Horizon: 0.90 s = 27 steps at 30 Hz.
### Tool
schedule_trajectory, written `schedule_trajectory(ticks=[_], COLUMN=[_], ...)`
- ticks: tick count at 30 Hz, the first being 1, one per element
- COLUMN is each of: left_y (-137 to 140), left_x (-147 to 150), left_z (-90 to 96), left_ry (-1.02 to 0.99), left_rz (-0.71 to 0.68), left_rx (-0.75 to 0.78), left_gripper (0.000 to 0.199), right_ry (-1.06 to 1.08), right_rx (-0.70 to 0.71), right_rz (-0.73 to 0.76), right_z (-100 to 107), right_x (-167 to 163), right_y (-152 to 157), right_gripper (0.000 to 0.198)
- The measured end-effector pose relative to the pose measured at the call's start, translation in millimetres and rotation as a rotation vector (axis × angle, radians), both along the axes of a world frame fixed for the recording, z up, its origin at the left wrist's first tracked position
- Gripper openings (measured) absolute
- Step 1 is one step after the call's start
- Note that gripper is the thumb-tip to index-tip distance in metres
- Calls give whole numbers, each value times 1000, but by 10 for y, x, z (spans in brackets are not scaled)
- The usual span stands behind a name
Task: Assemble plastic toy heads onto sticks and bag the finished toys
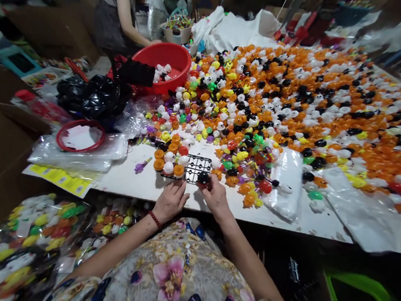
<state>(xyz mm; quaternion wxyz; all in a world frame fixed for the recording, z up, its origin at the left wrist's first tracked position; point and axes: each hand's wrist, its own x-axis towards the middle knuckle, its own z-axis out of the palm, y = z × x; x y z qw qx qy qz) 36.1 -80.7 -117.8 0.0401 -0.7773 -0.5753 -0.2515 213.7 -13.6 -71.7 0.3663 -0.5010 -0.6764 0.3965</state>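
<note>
Head view of two bare hands at work at the near edge of a white counter (121,178). A black grid (199,166) lies flat in front of the person, its left part covered by a cluster of orange, white and red pieces (169,157), its right part showing open squares. The right hand (216,196) grips a round black piece (203,177) between thumb and fingers at the grid's near right corner. The left hand (171,199), with a dark red bracelet (154,219) at its wrist, lies palm down, fingertips at the near edge below the cluster; I cannot tell whether they pinch it. A purple piece (143,165) lies to the left. Beyond the grid and to the right spreads a heap (297,91) of orange, white and black pieces. Far left, a co-worker (115,16) reaches to a red basin (173,83) containing white pieces (163,71). Clear plastic bags (286,184) lie right of the hands.
</note>
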Motion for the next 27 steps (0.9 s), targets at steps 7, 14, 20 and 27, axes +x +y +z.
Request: schedule_trajectory(ticks=[7,14,20,27], left_y=[16,10,10,16], left_x=[19,5,17,53], left_z=[-28,-50,-57,-9], left_ry=[-10,3,-29,2], left_rz=[35,31,45,85], left_rx=[-52,-34,-53,-15], left_gripper=[41,38,39,36], right_ry=[-153,-311,-123,250], right_rx=[185,168,-3,-241], right_rz=[115,121,69,60], right_z=[-90,-99,-108,-192], right_x=[-92,-123,-151,-328], right_y=[96,71,108,194], right_gripper=[6,7,5,26])
